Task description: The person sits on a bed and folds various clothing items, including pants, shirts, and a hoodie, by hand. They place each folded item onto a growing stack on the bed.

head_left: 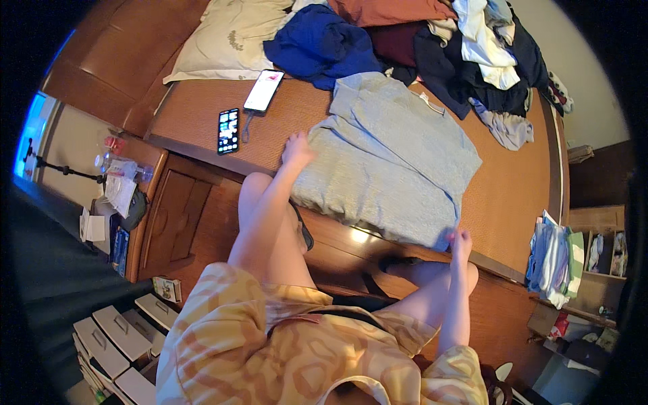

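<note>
A light grey knit top point(398, 158) lies spread across the brown woven mat of the bed, its neckline at the far right and its hem toward me. At the hem's near right corner, my right hand point(461, 244) is closed, pinching the fabric. My left hand point(298, 150) rests at the garment's left edge, its fingers loosely apart against the mat and the cloth's side. Slight wrinkles cross the lower part of the top. Left of it lie a dark phone point(229, 131) with a lit screen and another phone point(264, 90) showing a white screen.
A heap of clothes point(391, 44) fills the bed's far side, with a navy garment point(320, 44) beside a beige pillow point(233, 40). Folded clothes point(555, 260) hang at the right. A wooden cabinet point(177, 216) stands left, near white drawers point(111, 341).
</note>
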Tool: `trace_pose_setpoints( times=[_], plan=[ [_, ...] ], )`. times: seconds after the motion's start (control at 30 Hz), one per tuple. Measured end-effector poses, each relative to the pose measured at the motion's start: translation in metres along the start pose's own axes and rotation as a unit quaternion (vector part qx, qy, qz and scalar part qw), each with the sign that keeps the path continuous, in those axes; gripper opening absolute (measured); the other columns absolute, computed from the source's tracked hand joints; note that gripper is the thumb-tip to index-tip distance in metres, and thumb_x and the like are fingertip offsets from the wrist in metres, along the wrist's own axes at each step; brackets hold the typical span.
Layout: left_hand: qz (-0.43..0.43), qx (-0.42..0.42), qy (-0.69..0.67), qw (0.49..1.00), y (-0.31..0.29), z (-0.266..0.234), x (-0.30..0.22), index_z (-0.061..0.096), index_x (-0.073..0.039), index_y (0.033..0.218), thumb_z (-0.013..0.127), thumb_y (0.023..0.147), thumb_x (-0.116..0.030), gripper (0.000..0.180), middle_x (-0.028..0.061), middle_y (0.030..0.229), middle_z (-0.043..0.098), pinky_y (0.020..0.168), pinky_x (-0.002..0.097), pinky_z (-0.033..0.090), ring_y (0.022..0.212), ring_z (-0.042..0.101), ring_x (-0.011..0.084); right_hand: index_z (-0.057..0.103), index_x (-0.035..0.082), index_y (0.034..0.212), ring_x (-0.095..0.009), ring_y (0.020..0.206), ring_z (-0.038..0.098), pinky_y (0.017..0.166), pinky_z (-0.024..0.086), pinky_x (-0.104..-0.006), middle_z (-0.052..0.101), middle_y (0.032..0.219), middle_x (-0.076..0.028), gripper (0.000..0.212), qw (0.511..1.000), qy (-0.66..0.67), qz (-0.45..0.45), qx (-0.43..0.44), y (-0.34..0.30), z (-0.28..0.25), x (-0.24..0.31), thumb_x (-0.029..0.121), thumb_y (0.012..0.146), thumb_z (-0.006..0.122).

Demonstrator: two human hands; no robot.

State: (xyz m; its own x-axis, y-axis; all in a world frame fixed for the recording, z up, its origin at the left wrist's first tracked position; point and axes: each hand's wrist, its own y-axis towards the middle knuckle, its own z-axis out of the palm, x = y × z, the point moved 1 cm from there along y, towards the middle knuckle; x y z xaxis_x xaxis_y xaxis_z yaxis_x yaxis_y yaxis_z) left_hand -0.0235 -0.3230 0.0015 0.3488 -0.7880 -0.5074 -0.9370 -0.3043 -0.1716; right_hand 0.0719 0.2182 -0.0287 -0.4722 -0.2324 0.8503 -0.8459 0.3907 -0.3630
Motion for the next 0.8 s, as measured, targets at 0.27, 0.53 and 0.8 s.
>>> trace_pose_setpoints(
  times=[0.27,0.53,0.8],
  plan=[
    [-0.104,0.161,0.123,0.974,-0.08,-0.042,0.027,0.063,-0.007,0.102,0.075,0.063,-0.042,0.053,0.0128,0.108,0.062,0.085,0.0416,0.046,0.102,0.058,0.0297,0.048,0.012,0.117,-0.022,0.103,0.051,0.08,0.042,-0.0452,0.053,0.114,-0.009,0.05,0.979,-0.019,0.154,0.132,-0.076,0.031,-0.017,0.032,0.077,0.069],
    [-0.014,0.366,0.218,0.905,-0.079,-0.005,0.089,0.069,-0.001,0.076,0.079,0.052,-0.054,0.059,0.014,0.078,0.067,0.067,0.0326,0.048,0.072,0.061,0.0222,0.036,0.011,0.133,-0.025,0.121,0.039,0.097,0.03,-0.0452,0.042,0.133,-0.008,0.075,0.964,0.012,0.17,0.205,-0.109,0.07,0.013,0.03,0.072,0.075],
    [-0.068,0.325,-0.345,0.878,-0.139,-0.002,0.065,0.057,-0.001,0.102,0.057,0.078,-0.009,0.025,0.0093,0.092,0.062,0.071,0.0317,0.048,0.082,0.06,0.0197,0.054,-0.002,0.114,-0.02,0.099,0.057,0.091,0.041,-0.0308,0.061,0.109,-0.008,0.053,0.946,-0.006,0.0,0.325,-0.123,0.071,0.002,0.015,0.069,0.077]
  ],
)
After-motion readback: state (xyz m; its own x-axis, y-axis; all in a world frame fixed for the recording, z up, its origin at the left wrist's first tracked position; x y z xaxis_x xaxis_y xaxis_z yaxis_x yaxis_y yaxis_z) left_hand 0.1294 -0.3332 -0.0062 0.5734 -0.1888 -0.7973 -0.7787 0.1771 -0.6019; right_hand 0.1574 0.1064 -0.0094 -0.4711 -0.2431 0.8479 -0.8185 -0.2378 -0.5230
